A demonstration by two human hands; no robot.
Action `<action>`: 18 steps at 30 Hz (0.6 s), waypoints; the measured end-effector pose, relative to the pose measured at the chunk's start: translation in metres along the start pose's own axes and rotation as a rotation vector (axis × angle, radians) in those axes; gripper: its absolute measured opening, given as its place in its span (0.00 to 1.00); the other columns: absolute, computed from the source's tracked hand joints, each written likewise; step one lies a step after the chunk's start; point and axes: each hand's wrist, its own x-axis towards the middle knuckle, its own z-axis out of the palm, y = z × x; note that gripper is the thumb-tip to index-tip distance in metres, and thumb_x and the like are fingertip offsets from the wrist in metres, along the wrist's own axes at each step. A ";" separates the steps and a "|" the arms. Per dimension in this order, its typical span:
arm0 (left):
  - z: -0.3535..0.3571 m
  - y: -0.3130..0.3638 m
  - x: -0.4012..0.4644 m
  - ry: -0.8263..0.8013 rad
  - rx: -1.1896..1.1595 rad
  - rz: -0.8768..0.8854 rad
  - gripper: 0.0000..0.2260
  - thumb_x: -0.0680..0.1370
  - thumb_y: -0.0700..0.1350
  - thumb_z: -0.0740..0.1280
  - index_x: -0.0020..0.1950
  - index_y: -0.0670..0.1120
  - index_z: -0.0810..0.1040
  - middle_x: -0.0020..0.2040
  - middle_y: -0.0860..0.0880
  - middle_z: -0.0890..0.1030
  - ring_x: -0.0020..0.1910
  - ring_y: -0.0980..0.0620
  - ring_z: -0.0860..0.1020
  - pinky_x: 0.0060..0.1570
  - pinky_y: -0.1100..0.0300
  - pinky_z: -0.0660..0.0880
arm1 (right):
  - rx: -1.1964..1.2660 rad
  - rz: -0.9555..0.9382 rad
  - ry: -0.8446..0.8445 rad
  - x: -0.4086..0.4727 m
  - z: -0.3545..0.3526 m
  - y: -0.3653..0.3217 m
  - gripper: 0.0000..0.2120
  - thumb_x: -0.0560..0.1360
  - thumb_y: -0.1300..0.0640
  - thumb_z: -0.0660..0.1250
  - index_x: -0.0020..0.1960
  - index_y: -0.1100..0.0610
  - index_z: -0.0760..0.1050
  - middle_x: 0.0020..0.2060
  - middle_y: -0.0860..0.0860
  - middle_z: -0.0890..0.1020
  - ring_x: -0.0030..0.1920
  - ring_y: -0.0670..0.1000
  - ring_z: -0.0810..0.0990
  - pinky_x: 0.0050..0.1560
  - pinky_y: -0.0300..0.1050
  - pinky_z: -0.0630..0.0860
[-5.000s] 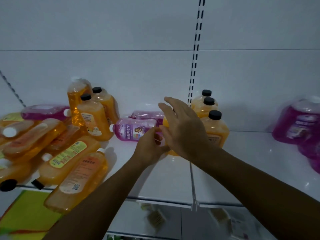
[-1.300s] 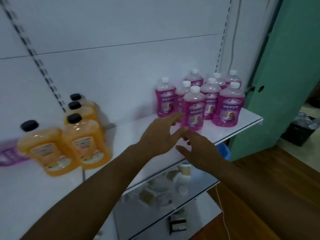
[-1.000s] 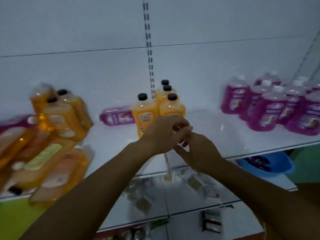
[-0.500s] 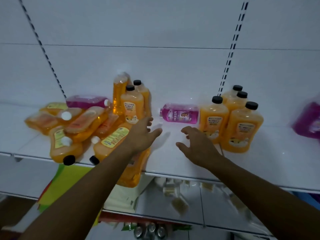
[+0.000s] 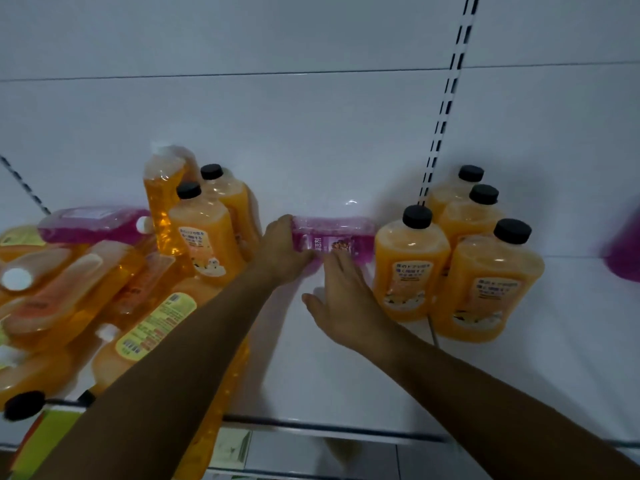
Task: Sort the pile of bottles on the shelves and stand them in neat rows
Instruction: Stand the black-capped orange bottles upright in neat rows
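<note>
A pink bottle [image 5: 341,235] lies on its side at the back of the white shelf [image 5: 346,386], between two groups of orange bottles. My left hand [image 5: 282,252] grips its left end, cap side. My right hand [image 5: 341,301] reaches toward its front with fingers straight, the fingertips touching the bottle's lower edge. Several orange bottles with black caps [image 5: 485,268] stand upright in rows to the right. On the left is a pile of orange bottles [image 5: 86,292] lying flat, with another pink bottle [image 5: 93,223] on top and a few orange ones [image 5: 204,230] standing behind.
A blurred pink bottle [image 5: 623,247] shows at the right edge. A slotted upright [image 5: 446,109] runs up the back wall. Below the shelf's front edge is a lower shelf with small items [image 5: 232,448]. Bare shelf lies between the two hands' arms.
Both hands have moved forward to the lying pink bottle; my left hand has taken hold of its left end and my right hand has come up to its front.
</note>
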 end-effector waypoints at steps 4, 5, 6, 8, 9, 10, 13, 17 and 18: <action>0.010 -0.014 0.013 0.041 0.036 -0.057 0.19 0.75 0.49 0.72 0.63 0.46 0.73 0.54 0.51 0.79 0.51 0.52 0.78 0.49 0.59 0.77 | -0.333 0.002 0.142 0.032 0.016 0.001 0.31 0.73 0.55 0.69 0.72 0.61 0.61 0.70 0.59 0.65 0.72 0.59 0.63 0.74 0.51 0.59; 0.010 -0.016 0.014 0.037 0.060 -0.069 0.18 0.76 0.47 0.70 0.64 0.45 0.73 0.54 0.49 0.79 0.52 0.50 0.78 0.53 0.56 0.77 | -0.391 0.027 0.172 0.040 0.020 -0.001 0.32 0.72 0.57 0.70 0.72 0.61 0.62 0.70 0.61 0.66 0.71 0.60 0.64 0.73 0.53 0.61; 0.010 -0.018 0.015 0.026 0.053 -0.088 0.16 0.77 0.45 0.69 0.64 0.44 0.72 0.55 0.48 0.79 0.53 0.50 0.77 0.54 0.55 0.77 | -0.424 0.043 0.200 0.046 0.023 -0.003 0.32 0.70 0.59 0.70 0.71 0.62 0.64 0.71 0.62 0.66 0.71 0.62 0.64 0.72 0.55 0.63; 0.008 -0.021 0.014 0.004 -0.096 -0.185 0.18 0.78 0.41 0.67 0.67 0.44 0.69 0.59 0.47 0.77 0.55 0.50 0.76 0.56 0.55 0.77 | -0.469 0.062 0.221 0.055 0.026 -0.005 0.34 0.68 0.61 0.71 0.71 0.64 0.65 0.72 0.64 0.65 0.72 0.64 0.63 0.71 0.57 0.63; 0.007 -0.022 0.013 0.002 -0.190 -0.243 0.19 0.79 0.39 0.66 0.69 0.45 0.68 0.62 0.47 0.75 0.57 0.48 0.76 0.57 0.52 0.77 | -0.492 0.065 0.220 0.057 0.026 -0.005 0.34 0.68 0.62 0.71 0.72 0.64 0.64 0.72 0.65 0.65 0.73 0.64 0.62 0.72 0.57 0.62; 0.005 -0.022 0.013 0.009 -0.269 -0.292 0.20 0.79 0.38 0.65 0.70 0.47 0.67 0.63 0.47 0.74 0.59 0.47 0.75 0.58 0.50 0.77 | -0.511 0.069 0.206 0.059 0.025 -0.004 0.34 0.69 0.62 0.70 0.72 0.64 0.62 0.72 0.64 0.64 0.73 0.64 0.62 0.72 0.56 0.60; 0.005 -0.025 0.011 0.052 -0.372 -0.417 0.20 0.79 0.37 0.64 0.70 0.48 0.68 0.64 0.46 0.74 0.58 0.46 0.75 0.57 0.50 0.78 | -0.576 0.058 0.221 0.060 0.019 -0.001 0.33 0.68 0.62 0.69 0.71 0.64 0.62 0.64 0.62 0.70 0.65 0.61 0.68 0.67 0.52 0.65; 0.002 -0.025 0.004 0.090 -0.451 -0.473 0.20 0.77 0.40 0.68 0.69 0.45 0.71 0.62 0.46 0.77 0.57 0.45 0.77 0.56 0.50 0.79 | -0.574 0.058 0.261 0.060 0.017 -0.004 0.34 0.64 0.63 0.73 0.67 0.66 0.66 0.56 0.62 0.74 0.57 0.61 0.73 0.59 0.51 0.71; 0.000 -0.023 0.001 0.096 -0.445 -0.457 0.20 0.77 0.40 0.68 0.69 0.43 0.71 0.62 0.45 0.77 0.57 0.45 0.78 0.57 0.49 0.78 | -0.568 0.056 0.273 0.059 0.018 -0.004 0.35 0.63 0.63 0.74 0.67 0.66 0.67 0.56 0.63 0.74 0.56 0.62 0.73 0.58 0.52 0.71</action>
